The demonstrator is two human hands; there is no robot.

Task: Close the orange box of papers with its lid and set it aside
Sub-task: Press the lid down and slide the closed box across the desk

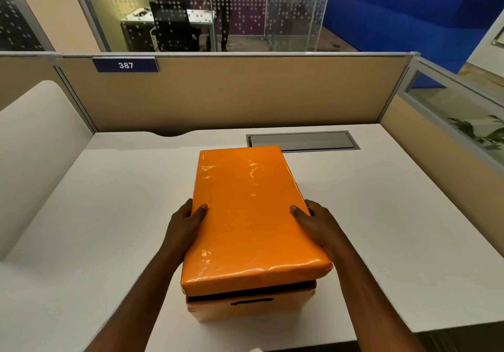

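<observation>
Gripping the glossy, probably slippery but stiff orange lid (251,215) by its long edges, left hand (185,223) and right hand (313,221) clamped, above the likely paper-heavy orange box (251,308) near the grey desk hatch (302,140).

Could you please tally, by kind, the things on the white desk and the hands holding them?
Glossy orange lid: 1
Orange cardboard box beneath it: 1
Bare hands, left hand and right hand: 2
Grey metal cable hatch in the desk: 1
Total: 5
</observation>
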